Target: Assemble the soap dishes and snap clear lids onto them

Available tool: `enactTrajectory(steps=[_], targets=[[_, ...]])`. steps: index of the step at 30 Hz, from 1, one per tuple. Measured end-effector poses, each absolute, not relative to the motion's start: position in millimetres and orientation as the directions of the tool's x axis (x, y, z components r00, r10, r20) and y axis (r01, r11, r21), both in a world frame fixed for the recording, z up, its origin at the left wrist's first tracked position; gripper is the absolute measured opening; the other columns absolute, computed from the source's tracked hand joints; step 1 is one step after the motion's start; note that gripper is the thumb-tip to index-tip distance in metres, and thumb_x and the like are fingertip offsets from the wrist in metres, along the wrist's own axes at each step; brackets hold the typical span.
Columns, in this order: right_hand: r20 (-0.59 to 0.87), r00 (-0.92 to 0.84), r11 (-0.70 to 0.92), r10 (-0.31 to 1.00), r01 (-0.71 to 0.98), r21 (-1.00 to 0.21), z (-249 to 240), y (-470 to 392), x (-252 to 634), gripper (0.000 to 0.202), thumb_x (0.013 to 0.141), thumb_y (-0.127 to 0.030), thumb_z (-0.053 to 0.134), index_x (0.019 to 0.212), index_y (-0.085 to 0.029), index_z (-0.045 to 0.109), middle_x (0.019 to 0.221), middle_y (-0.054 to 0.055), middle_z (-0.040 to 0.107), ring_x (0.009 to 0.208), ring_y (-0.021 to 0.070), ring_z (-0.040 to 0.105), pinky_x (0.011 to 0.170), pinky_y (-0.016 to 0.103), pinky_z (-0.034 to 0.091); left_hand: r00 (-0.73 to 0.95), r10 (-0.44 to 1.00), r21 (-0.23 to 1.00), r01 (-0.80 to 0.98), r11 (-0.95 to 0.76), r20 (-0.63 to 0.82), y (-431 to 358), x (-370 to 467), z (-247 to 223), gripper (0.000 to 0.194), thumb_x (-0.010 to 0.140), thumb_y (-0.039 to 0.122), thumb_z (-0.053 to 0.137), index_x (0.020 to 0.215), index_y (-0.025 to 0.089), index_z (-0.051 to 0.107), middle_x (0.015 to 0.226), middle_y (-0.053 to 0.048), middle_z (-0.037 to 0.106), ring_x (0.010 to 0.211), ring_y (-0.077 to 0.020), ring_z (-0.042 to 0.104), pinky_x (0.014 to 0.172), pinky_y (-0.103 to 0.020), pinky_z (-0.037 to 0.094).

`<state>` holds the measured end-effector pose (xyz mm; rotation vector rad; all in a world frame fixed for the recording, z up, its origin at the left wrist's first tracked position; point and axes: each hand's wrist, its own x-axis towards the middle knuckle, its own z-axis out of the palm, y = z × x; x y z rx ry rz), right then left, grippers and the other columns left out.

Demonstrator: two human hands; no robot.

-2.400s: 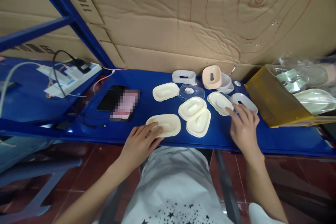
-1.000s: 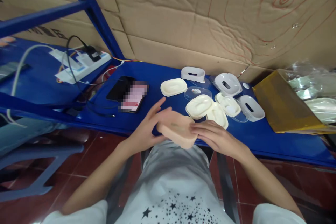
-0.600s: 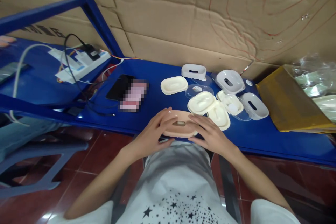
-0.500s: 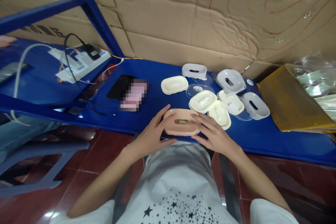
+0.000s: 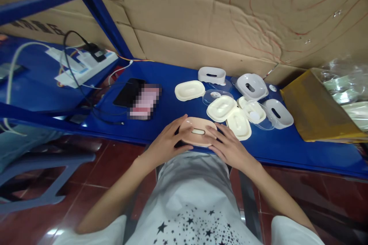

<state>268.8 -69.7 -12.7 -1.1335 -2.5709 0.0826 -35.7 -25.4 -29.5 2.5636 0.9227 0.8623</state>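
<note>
Near the front edge of the blue table, a pink oval soap dish with a slot in its middle sits between my two hands. My left hand grips its left end, fingers over the top and thumb along the near side. The opposite end is in my right hand, fingers resting across the rim. Something pale shows through the slot; the underside is hidden. Just beyond lie cream oval trays, one close to my right fingers and another farther back.
White slotted dishes and clear lids lie toward the cardboard wall. A taped carton with plastic-wrapped items stands right. To the left are a phone, a pixelated pink item, cables and a power strip.
The slot of the pink soap dish looked brownish before and now shows something pale behind it. Both hands keep their hold on the dish. The view has shifted slightly.
</note>
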Motion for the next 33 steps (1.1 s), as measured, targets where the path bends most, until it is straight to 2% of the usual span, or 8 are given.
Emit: enactTrajectory(steps=[6,10,12,15,18,21,28,33], targets=[[0.306,-0.605,0.668,0.735,0.724,-0.172,17,-35,286,0.044,0.113,-0.035,0.049,0.156,-0.031,0.058,0.165,0.005,0.056,0.157,0.0311,0.047,0.127,0.058,0.041,0.619,0.637,0.420,0.481,-0.770,0.459,-27,-31,-30,0.054,0.103,0.029,0.072,0.154,0.027,0.053,0.167,-0.017,0.048,0.159,-0.0363,0.045,0.123,-0.061,0.050],[0.270,-0.400,0.458,0.876,0.866,-0.201,32,40,312,0.069,0.104,-0.057,0.063,0.164,-0.024,0.049,0.173,0.016,0.043,0.158,0.0416,0.043,0.124,0.066,0.040,0.605,0.667,0.467,0.481,-0.742,0.435,-29,-29,-23,0.057,0.103,0.030,0.072,0.156,0.027,0.051,0.164,-0.017,0.050,0.157,-0.0356,0.046,0.125,-0.059,0.048],[0.168,-0.399,0.429,0.901,0.875,-0.222,35,72,320,0.076,0.099,-0.059,0.070,0.162,-0.020,0.052,0.169,0.020,0.049,0.154,0.0432,0.049,0.121,0.065,0.044,0.596,0.698,0.506,0.492,-0.709,0.398,-30,-30,-20,0.066,0.103,0.030,0.072,0.162,0.030,0.043,0.164,-0.017,0.050,0.156,-0.0350,0.047,0.126,-0.058,0.048],[0.200,-0.437,0.477,0.877,0.846,-0.240,37,82,317,0.062,0.100,-0.053,0.071,0.151,-0.018,0.063,0.158,0.020,0.061,0.146,0.0395,0.059,0.120,0.059,0.047,0.559,0.758,0.580,0.512,-0.634,0.335,-31,-32,-21,0.081,0.100,0.033,0.075,0.168,0.034,0.031,0.169,-0.016,0.044,0.157,-0.0350,0.047,0.126,-0.057,0.047],[0.362,-0.435,0.535,0.825,0.807,-0.250,38,46,300,0.058,0.102,-0.053,0.069,0.149,-0.019,0.063,0.162,0.018,0.057,0.149,0.0377,0.056,0.122,0.058,0.047,0.510,0.784,0.626,0.493,-0.604,0.355,-31,-34,-27,0.093,0.096,0.037,0.080,0.171,0.035,0.024,0.175,-0.018,0.033,0.161,-0.0375,0.040,0.127,-0.060,0.045],[0.365,-0.518,0.622,0.773,0.733,-0.277,29,-8,278,0.054,0.106,-0.051,0.065,0.152,-0.023,0.059,0.163,0.014,0.057,0.150,0.0324,0.056,0.121,0.053,0.049,0.482,0.771,0.634,0.454,-0.626,0.416,-30,-35,-32,0.098,0.096,0.038,0.082,0.172,0.038,0.020,0.177,-0.018,0.027,0.164,-0.0387,0.034,0.128,-0.063,0.042],[0.349,-0.547,0.634,0.761,0.742,-0.218,2,-63,254,0.058,0.107,-0.046,0.065,0.162,-0.033,0.051,0.169,0.009,0.050,0.156,0.0331,0.049,0.124,0.057,0.047,0.528,0.775,0.662,0.448,-0.601,0.347,-30,-37,-31,0.070,0.102,0.044,0.073,0.165,0.039,0.041,0.172,-0.011,0.042,0.158,-0.0322,0.046,0.127,-0.054,0.047],[0.336,-0.616,0.685,0.713,0.713,-0.147,3,-54,255,0.059,0.107,-0.047,0.064,0.163,-0.031,0.050,0.168,0.010,0.051,0.154,0.0347,0.050,0.125,0.059,0.046,0.539,0.777,0.667,0.452,-0.592,0.326,-28,-41,-28,0.068,0.100,0.048,0.076,0.161,0.036,0.047,0.170,-0.012,0.044,0.157,-0.0316,0.048,0.127,-0.054,0.048]])
